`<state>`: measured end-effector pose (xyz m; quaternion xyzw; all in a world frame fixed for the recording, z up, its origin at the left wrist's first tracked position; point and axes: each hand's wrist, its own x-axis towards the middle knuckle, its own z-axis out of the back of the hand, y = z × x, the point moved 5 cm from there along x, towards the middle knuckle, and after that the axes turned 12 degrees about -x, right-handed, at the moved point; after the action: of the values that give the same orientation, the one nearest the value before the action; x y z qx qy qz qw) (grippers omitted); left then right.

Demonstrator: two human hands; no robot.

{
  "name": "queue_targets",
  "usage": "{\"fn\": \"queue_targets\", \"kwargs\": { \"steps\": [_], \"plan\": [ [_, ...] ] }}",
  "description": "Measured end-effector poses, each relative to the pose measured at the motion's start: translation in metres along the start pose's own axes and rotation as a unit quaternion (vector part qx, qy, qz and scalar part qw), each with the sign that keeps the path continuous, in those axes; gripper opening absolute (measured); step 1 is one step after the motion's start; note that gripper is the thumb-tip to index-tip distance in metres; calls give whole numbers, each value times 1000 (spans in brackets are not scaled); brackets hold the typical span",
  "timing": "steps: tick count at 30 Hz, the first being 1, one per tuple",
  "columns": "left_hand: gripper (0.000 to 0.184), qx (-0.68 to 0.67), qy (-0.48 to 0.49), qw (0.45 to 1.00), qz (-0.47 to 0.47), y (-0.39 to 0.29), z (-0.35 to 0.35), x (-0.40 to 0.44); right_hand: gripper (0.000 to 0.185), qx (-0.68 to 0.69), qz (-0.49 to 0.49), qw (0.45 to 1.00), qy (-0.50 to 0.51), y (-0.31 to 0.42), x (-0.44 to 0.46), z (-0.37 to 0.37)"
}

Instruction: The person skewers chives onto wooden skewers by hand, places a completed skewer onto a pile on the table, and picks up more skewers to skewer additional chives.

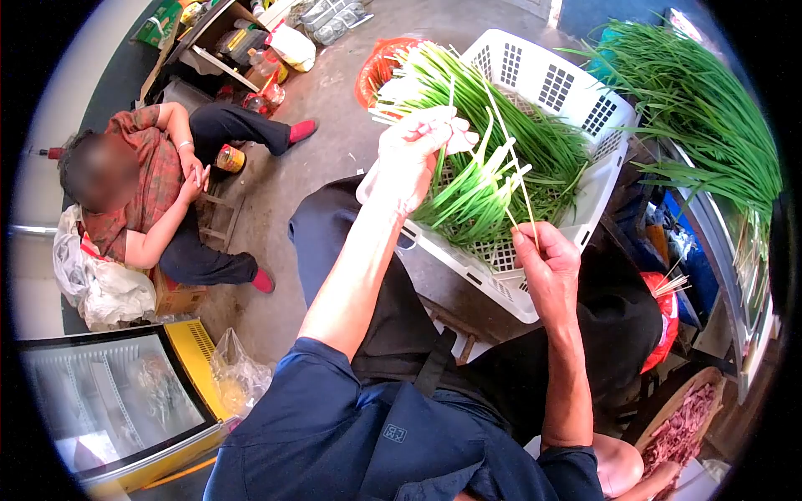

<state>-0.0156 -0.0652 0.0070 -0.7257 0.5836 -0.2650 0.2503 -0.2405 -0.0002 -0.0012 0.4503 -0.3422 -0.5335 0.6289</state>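
My left hand (422, 154) is closed around a small bunch of garlic chives (480, 188), whose green leaves hang down and to the right over the white basket (614, 125). Pinched between the thumb and fingers of my right hand (547, 263) is a thin pale bamboo skewer (526, 200), slanting up toward the bunch. Whether its tip touches the chives I cannot tell. Inside the basket lies a large heap of long chives (535, 142), pale stem ends toward the upper left. The basket rests in front of me, by my knees.
Another person (159, 184) sits at the left, hands together. More chives (710, 108) are piled at the right, above a red bag with skewers (664, 309). A round tray of reddish pieces (685, 417) stands lower right. A glass-topped yellow cooler (188, 359) is lower left.
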Motion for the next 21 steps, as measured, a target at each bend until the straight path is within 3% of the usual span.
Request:
{"fn": "queue_targets", "kwargs": {
  "steps": [21],
  "plan": [
    [16, -4, -25, 998, -58, 3, -4, -4, 11, 3, -15, 1000, 18, 1, 0, -2]
  ]
}}
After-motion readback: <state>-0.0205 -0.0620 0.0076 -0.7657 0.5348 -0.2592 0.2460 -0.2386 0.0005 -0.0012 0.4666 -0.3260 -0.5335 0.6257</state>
